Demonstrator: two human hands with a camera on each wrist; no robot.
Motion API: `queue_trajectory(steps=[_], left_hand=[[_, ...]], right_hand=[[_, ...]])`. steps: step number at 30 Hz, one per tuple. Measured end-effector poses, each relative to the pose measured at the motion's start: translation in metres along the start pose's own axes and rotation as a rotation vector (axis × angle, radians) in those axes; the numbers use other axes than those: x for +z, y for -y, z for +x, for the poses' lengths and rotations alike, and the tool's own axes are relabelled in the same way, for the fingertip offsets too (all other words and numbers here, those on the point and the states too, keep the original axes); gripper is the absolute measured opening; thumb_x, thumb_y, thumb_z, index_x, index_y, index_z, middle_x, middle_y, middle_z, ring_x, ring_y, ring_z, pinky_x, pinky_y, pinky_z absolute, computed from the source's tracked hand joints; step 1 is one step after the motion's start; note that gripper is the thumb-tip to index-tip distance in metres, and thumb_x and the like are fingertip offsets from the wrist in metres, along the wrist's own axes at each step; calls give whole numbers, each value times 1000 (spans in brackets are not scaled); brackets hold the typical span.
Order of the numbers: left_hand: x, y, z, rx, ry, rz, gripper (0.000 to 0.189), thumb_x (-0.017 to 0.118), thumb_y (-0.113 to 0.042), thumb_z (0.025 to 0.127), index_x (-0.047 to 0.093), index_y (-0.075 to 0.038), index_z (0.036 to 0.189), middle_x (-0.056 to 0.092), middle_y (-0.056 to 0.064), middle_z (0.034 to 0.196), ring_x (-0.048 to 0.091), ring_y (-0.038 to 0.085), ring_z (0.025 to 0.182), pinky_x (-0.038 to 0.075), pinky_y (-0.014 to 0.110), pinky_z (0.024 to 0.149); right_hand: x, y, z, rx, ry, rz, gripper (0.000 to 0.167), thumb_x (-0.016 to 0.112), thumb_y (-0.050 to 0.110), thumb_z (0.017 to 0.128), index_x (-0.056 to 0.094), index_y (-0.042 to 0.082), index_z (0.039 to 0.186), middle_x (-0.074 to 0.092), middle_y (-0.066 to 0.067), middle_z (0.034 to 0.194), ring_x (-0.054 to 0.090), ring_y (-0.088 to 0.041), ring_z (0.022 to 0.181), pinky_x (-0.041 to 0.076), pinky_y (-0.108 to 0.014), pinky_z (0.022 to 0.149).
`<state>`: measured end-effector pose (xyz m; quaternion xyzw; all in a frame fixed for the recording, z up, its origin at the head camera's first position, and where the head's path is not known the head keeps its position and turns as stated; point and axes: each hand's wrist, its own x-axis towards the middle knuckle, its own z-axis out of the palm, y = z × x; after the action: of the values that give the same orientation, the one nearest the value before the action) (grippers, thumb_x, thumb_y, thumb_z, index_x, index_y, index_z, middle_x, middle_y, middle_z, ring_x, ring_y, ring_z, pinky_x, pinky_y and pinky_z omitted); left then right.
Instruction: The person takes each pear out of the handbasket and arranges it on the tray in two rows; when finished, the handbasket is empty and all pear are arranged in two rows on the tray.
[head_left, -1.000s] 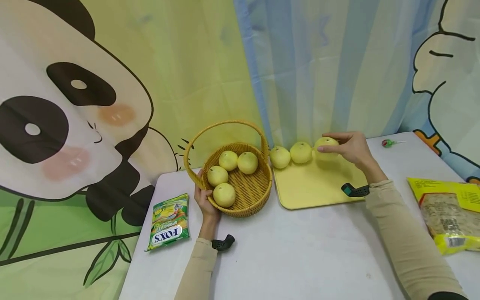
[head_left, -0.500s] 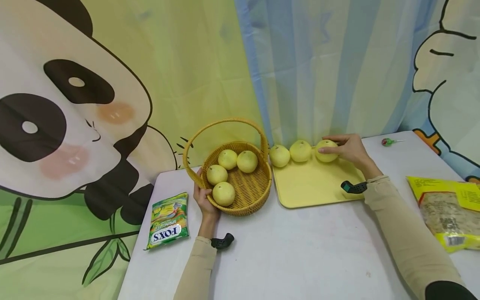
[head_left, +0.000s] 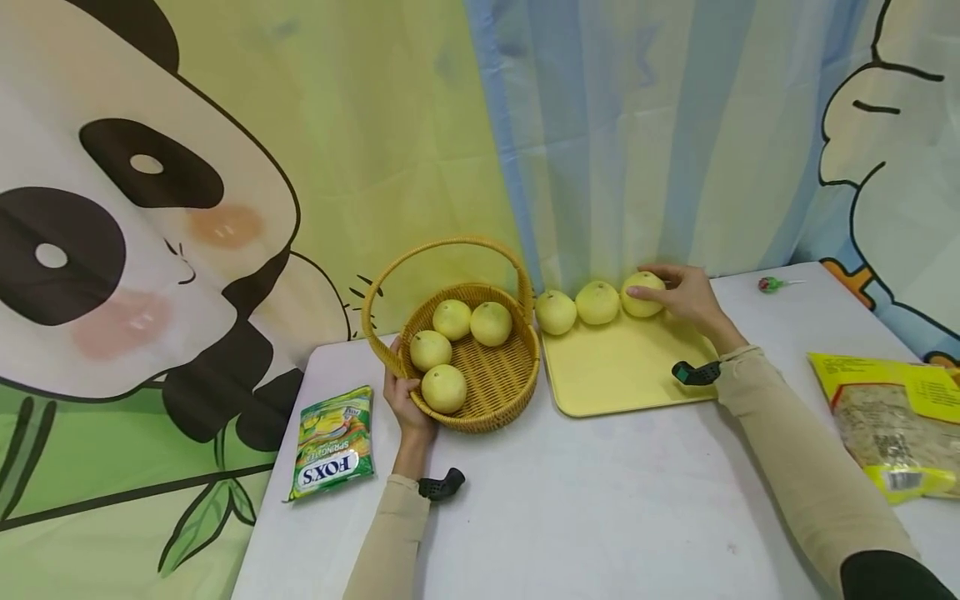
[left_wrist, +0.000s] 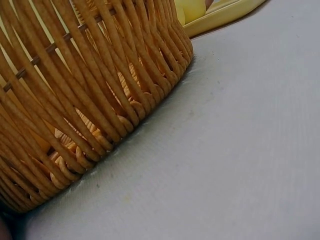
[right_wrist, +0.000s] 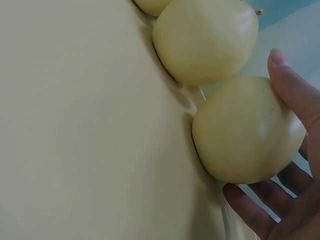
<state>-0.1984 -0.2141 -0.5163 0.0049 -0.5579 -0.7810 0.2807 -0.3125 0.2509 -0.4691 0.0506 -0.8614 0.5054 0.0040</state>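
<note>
My left hand (head_left: 405,404) holds the left side of a round wicker basket (head_left: 512,408), with the thumb by the rim. Several round pale-yellow pears (head_left: 444,388) lie inside its left and back parts. The basket's woven wall (left_wrist: 100,75) fills the upper left of the left wrist view. On the back edge of a yellow tray (head_left: 622,375) sit three pears in a row. My right hand (head_left: 692,296) grips the rightmost pear (right_wrist: 245,132), thumb on one side and fingers on the other. Its neighbour, the middle pear (right_wrist: 207,42), lies close beside it.
A green FOX'S candy bag (head_left: 332,444) lies left of the basket. To the right are a wrapped lollipop (head_left: 777,284) and a yellow bag (head_left: 892,425) with pale contents. A printed curtain (head_left: 600,142) hangs right behind the white table (head_left: 585,500).
The right hand has brought the rightmost pear slightly left and back, nearer to the middle one. The left hand and basket hold their place; the head view shifts slightly.
</note>
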Motion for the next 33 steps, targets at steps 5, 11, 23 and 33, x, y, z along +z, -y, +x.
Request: queue_trajectory(steps=[5,11,23,33], left_hand=[[-1,-2,-1,-14,-3,9,82,32,0,79,40,-3,161,45,14,163,43,24,150,35,29,119],[-2,-3,-2,-15,-5,11,82,32,0,79,42,-5,161,45,14,163,44,24,148,34,28,118],[-1,0,1,3,-2,29,81,33,-1,80,43,-5,160,45,13,164,41,25,152,34,28,119],[-1,1,-1,-16,-7,-1,79,33,1,83,40,-3,162,45,11,163,42,23,151,38,27,117]], right_hand=[[-1,-1,2,-9,45,5,83,78,52,93,48,15,161,45,-18,165,45,-44,146,39,-59,116],[-6,-2,0,-26,128,-8,87,72,47,98,31,17,169,29,-23,172,30,-50,156,32,-65,121],[-15,34,-11,-85,-93,19,92,84,41,90,39,17,166,57,-21,155,56,-40,139,45,-59,112],[21,97,-20,-288,-115,64,63,90,23,85,68,8,142,73,-17,135,67,-37,125,54,-54,104]])
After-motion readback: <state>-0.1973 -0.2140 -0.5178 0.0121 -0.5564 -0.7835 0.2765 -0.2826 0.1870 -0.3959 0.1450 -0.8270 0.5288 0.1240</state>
